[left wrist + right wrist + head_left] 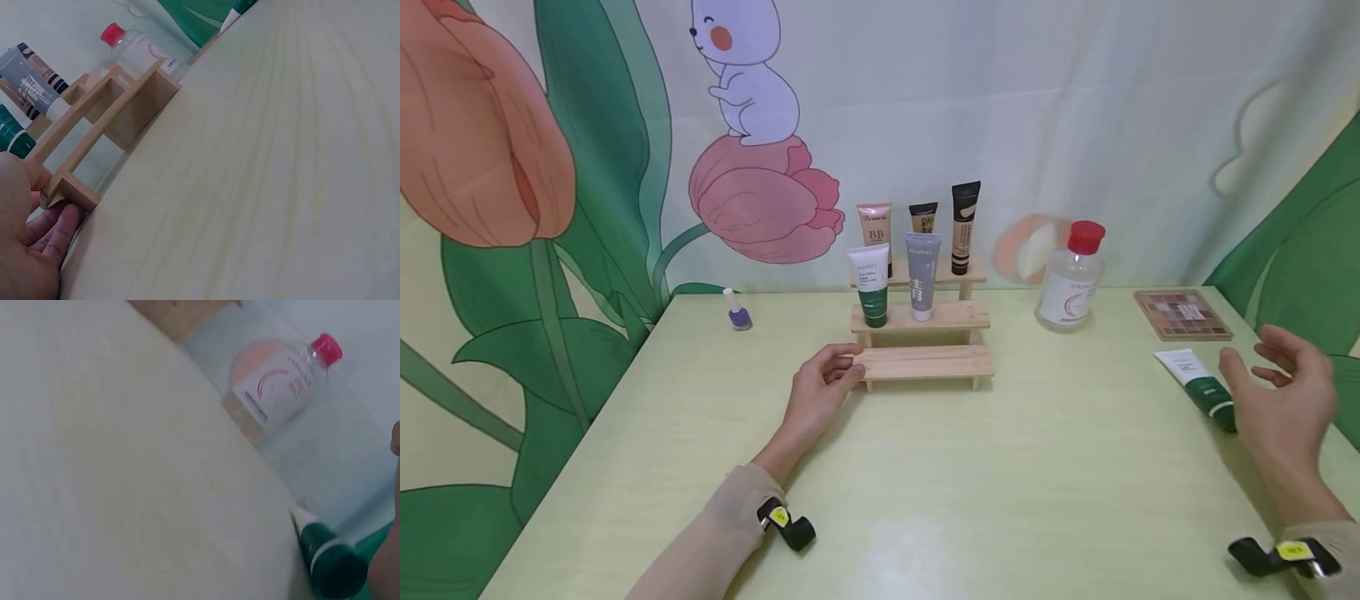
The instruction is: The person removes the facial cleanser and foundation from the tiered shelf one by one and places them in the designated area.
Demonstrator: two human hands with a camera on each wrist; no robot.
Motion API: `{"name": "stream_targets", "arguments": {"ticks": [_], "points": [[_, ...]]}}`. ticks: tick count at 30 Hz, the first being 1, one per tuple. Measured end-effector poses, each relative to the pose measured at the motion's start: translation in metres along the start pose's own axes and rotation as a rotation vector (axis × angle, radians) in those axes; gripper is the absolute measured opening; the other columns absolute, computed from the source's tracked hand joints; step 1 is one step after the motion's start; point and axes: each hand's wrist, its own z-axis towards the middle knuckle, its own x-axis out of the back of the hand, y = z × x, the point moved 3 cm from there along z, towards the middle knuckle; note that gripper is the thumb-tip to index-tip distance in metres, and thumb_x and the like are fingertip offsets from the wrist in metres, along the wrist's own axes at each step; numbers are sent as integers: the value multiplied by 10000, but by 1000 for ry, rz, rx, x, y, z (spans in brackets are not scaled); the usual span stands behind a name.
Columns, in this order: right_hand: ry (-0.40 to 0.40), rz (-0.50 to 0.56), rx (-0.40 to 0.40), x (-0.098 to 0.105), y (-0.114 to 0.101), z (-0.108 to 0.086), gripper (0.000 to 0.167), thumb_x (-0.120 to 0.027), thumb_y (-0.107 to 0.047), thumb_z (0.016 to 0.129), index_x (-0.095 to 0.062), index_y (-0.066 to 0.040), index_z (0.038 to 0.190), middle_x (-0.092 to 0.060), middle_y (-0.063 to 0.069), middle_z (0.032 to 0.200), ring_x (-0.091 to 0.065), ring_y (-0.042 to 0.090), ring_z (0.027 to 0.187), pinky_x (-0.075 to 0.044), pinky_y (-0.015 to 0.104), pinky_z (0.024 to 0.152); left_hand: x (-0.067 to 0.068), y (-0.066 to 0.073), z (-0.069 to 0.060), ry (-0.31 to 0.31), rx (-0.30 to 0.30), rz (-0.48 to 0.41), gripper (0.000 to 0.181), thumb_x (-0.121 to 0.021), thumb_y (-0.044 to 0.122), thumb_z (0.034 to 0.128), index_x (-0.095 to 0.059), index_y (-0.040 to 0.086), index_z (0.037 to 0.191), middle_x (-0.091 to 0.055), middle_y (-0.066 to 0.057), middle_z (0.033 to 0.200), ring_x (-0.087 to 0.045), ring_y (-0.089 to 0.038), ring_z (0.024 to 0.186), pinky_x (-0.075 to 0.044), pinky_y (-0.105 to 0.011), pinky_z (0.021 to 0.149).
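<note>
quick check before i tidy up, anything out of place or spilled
No spill shows. One white-and-green tube lies flat on the table near the right hand, slightly odd since its lookalike stands upright on the wooden rack.

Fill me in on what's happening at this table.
A person's left grip holds the left end of a three-tier wooden stand at its lowest tier. Their right grip is beside a green-and-white tube lying on the table, fingers loosely bent and not closed around it. On the stand, two tubes stand on the middle tier and three more on the top. A red-capped bottle stands to the stand's right.
</note>
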Motion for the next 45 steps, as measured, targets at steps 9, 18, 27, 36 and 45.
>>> {"name": "stream_targets", "arguments": {"ticks": [9, 18, 27, 36, 45], "points": [[-125, 259, 121, -31, -67, -11, 580, -766, -123, 1034, -577, -184, 1580, -588, -136, 1421, -588, 61, 1269, -488, 98, 984, -1, -2, 1, 11, 4, 3, 276, -761, 200, 1080, -761, 186, 1356, -735, -68, 1196, -685, -211, 1106, -555, -245, 946], [-325, 448, 256, -89, -133, -43, 554, -792, -149, 1048, -588, -160, 1564, -617, 17, 1472, -636, 161, 1296, -537, 132, 1008, 1, 0, 0, 9, -17, -11, 290, -768, 154, 1068, -766, 162, 1359, -744, -96, 1197, -694, -227, 1107, -560, -245, 945], [-527, 631, 382, -149, -188, -77, 525, -799, -48, 1023, -606, -68, 1511, -654, 49, 1390, -681, 241, 1277, -587, 203, 997, 0, -1, 1, 5, -21, -21, 284, -766, 165, 1073, -759, 161, 1357, -742, -81, 1189, -698, -212, 1101, -562, -223, 944], [-655, 679, 376, -200, -214, -93, 576, -795, 0, 1009, -561, 24, 1535, -635, 220, 1424, -665, 358, 1306, -589, 295, 1056, 0, 0, 1, 3, -53, -45, 281, -774, 139, 1064, -771, 145, 1345, -763, -103, 1171, -713, -220, 1084, -559, -182, 902], [-733, 617, 327, -228, -218, -105, 542, -799, -27, 1023, -595, -39, 1525, -674, 148, 1428, -683, 259, 1257, -573, 445, 1113, 1, -1, 0, 6, -38, -22, 275, -771, 147, 1068, -772, 167, 1342, -758, -81, 1157, -706, -208, 1063, -569, -205, 898]]}}
